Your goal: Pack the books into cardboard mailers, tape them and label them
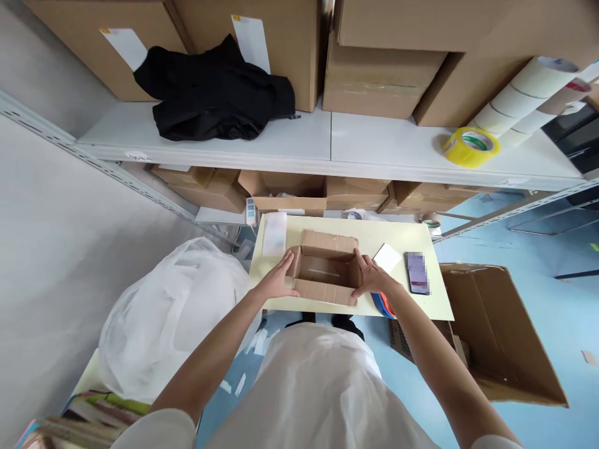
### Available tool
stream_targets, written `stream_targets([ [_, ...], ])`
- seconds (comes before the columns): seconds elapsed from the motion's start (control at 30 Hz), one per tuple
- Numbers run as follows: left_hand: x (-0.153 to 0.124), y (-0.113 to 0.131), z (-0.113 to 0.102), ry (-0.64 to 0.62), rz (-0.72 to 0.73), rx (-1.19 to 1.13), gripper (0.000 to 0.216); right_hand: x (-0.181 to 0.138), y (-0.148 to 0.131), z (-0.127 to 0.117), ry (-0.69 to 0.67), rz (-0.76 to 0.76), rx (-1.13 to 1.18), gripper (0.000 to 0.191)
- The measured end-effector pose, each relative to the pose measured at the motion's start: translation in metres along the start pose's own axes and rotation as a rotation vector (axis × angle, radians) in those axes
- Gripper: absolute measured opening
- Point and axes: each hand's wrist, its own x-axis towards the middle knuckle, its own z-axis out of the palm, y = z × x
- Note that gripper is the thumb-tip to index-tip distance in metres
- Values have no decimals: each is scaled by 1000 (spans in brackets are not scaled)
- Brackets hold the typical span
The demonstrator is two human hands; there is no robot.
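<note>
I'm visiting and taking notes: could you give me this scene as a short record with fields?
Place: pale yellow table before a white shelf
Left hand: grips left wall of the open cardboard box
Right hand: grips its right wall
Box: upright on the table, looks empty
On table: smartphone and white card right of box, white sheet left
On shelf: black garment, yellow tape roll
Floor: white plastic bag left, large open carton right

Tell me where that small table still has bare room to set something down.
Bare: the far right strip of the table behind the white card and phone, and the shelf between black garment and yellow tape. Crowded: the middle, where left hand and right hand grip the cardboard box.
</note>
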Motion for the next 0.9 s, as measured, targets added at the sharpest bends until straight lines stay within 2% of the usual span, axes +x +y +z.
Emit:
stream_targets([
  [0.23, -10, 4, -1, 189, -8, -110, 91, -2, -2, 1, 23, 20, -100, 144],
  [0.3, -7, -2, -2, 287, -3, -177, 75, -2, -4, 1, 27, 28, -123, 143],
  [0.37, 2, -15, -7, 448, -84, -259, 57, -2, -5, 1, 28, 29, -139, 142],
  [0.43, 17, -35, -14, 579, -298, -285, 47, -2, -7, 1, 29, 35, -157, 142],
  [0.5, 37, -58, -22, 545, -576, -194, 41, -2, -7, 1, 26, 45, -178, 141],
  [0.57, 59, -79, -28, 378, -778, -48, 43, -1, -7, 2, 25, 56, -198, 140],
  [0.67, 89, -101, -29, 304, -876, 1, 51, -1, -5, 4, 25, 66, -222, 138],
  [0.73, 103, -108, -23, 316, -895, 20, 58, -1, -4, 5, 28, 65, -232, 138],
  [0.83, 113, -112, -14, 358, -948, -50, 71, -2, -2, 6, 36, 50, -232, 139],
  [0.9, 112, -111, -11, 362, -975, -147, 68, -1, 0, 6, 36, 31, -213, 140],
])
